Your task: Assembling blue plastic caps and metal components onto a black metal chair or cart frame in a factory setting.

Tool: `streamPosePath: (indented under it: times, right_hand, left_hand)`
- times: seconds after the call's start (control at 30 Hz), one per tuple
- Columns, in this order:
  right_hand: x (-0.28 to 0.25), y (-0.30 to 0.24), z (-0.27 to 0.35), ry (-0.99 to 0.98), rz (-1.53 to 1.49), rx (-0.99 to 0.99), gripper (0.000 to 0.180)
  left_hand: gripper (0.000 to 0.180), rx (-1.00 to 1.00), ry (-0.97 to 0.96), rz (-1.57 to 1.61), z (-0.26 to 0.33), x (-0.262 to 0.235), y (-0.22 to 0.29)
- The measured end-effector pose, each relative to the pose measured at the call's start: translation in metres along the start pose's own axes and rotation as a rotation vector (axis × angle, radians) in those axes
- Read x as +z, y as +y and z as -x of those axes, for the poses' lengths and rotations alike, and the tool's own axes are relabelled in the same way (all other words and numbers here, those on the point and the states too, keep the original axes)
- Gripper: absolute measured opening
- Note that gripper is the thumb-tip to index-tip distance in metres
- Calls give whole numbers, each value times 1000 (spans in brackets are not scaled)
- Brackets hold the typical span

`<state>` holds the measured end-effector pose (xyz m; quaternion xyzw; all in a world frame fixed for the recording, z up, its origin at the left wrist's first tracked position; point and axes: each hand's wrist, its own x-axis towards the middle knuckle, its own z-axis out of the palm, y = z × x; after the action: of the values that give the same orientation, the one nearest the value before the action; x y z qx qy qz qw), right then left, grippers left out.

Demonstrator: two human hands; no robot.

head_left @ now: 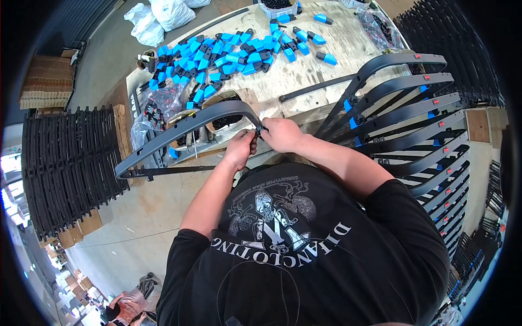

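Note:
A dark grey curved frame (187,122) stretches from the left to the middle, over the near edge of the worktable. My right hand (281,135) is closed around its right end, thumb and fingers wrapped on the bar. Just left of it, my left hand (242,148) is closed with its fingertips pinched against the same end; whatever sits between them is too small to make out. Behind the frame stands an open box of small black parts (225,120). Blue-and-black plastic pieces (234,54) lie heaped farther back on the worktable (310,111).
Several similar curved frames (402,84) with red tabs are stacked at the right. Dark bars (70,163) are piled at the left. Clear plastic bags (155,111) lie on the table's left side, white sacks (171,13) behind it. Another person (130,307) is at the lower left.

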<state>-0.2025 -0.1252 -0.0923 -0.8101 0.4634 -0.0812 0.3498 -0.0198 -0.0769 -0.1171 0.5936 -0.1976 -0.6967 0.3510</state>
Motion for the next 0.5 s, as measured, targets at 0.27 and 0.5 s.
streamPosePath:
  times: [0.27,0.5]
  right_hand:
    - [5,5,0,33,-20,-44,28]
    - [3,4,-2,36,-30,-54,27]
  left_hand:
    - [11,270,57,-297,-1,-11,-9]
    - [13,412,117,-222,-5,-12,-17]
